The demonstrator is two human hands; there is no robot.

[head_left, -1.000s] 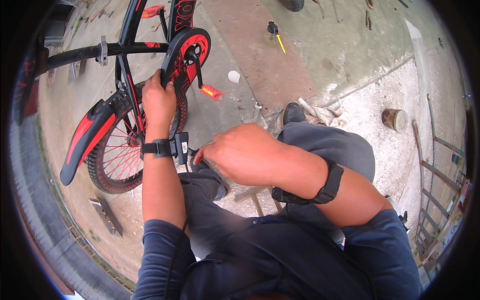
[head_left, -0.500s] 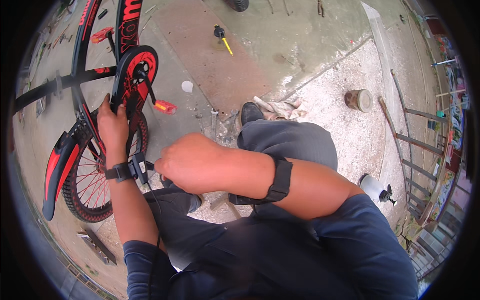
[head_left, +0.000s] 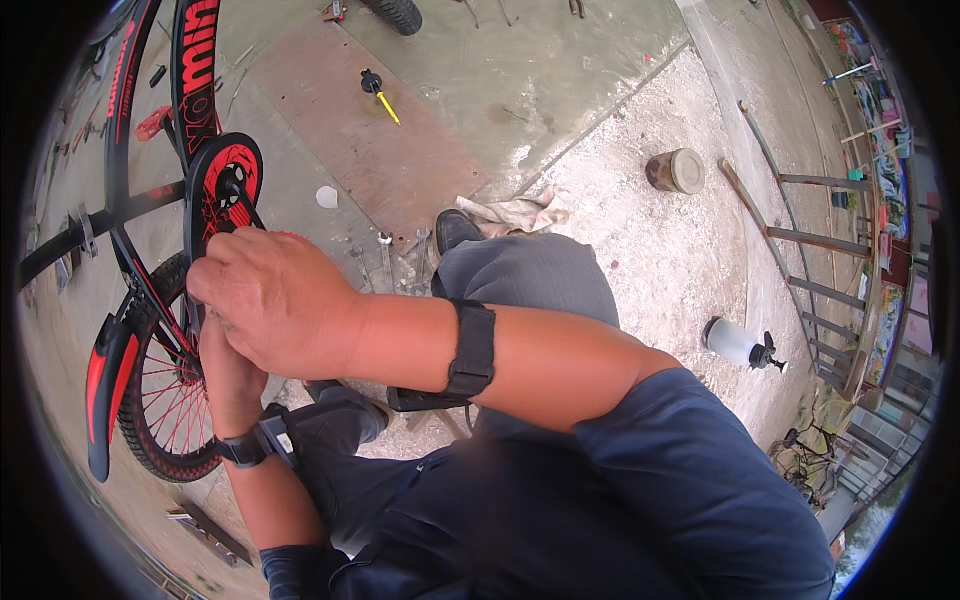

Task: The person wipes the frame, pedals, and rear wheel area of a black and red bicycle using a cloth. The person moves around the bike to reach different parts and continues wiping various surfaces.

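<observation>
A black and red bicycle (head_left: pixel 200 75) stands at my left, with its round chain guard (head_left: pixel 252 160) just beyond my hands. Lower down are its rear wheel (head_left: pixel 172 450) with red spokes and a black and red mudguard (head_left: pixel 118 375). My right hand (head_left: pixel 275 300) reaches across to the left with curled fingers, at the rear end of the chain guard. Whatever it grips is hidden. Beneath it is my left hand (head_left: pixel 225 370), close to the frame by the wheel; the right hand covers its fingers.
Wrenches (head_left: pixel 387 258) lie on the ground near my shoe (head_left: pixel 458 230), beside a crumpled cloth (head_left: pixel 515 213). Farther off, a black and yellow tool (head_left: pixel 380 95) rests on a brown board (head_left: pixel 310 70). To the right are a can (head_left: pixel 675 171), a white spray bottle (head_left: pixel 735 343) and a metal rack (head_left: pixel 825 243).
My right hand has moved left and now overlaps my left hand, whose fingers were visible on the chain guard before. The whole view has shifted, so the ground objects appear farther left.
</observation>
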